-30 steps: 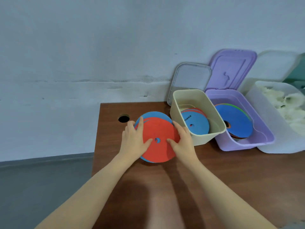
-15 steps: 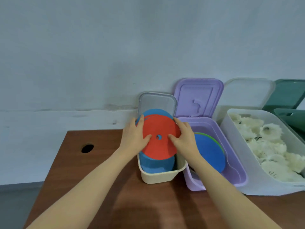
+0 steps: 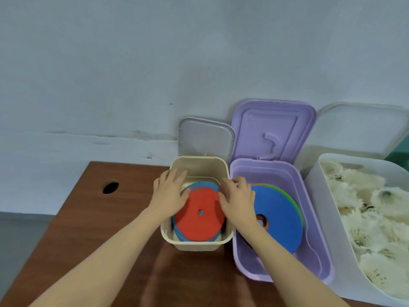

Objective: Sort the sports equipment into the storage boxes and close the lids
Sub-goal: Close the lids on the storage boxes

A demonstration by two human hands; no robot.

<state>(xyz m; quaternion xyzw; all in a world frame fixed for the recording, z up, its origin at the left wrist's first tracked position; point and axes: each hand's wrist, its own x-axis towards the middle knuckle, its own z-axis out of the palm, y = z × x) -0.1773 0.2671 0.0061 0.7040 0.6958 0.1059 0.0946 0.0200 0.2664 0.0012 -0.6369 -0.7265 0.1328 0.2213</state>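
1. Two hands reach into the middle of the frame. The left hand (image 3: 169, 193) lies with fairly straight fingers on the left edge of a red disc (image 3: 199, 216), thumb on its face.
2. The right hand (image 3: 238, 199) has its fingers bent over the right edge of the same disc; whether it truly clamps the edge or only presses on it I cannot tell.
3. The red disc sits tilted inside the cream box (image 3: 197, 243), low centre of the frame, on top of at least one blue disc (image 3: 200, 186) whose rim shows behind and below it.
4. Three open boxes stand in a row on the brown table (image 3: 88, 229): the cream one, a purple box (image 3: 281, 173) touching its right side, and a clear box (image 3: 327, 218) at the right edge.
5. The purple box holds a large blue disc (image 3: 278, 220), with a green disc (image 3: 287, 196) and an orange edge showing under it.
6. The clear box is filled with white feathered shuttlecocks (image 3: 371, 218), too many to count.
7. Three lids lean against the wall behind: a grey lid (image 3: 205, 138), a purple lid (image 3: 272, 129) and a clear lid (image 3: 363, 127).
8. One dark round hole (image 3: 110, 187) shows in the table at left.
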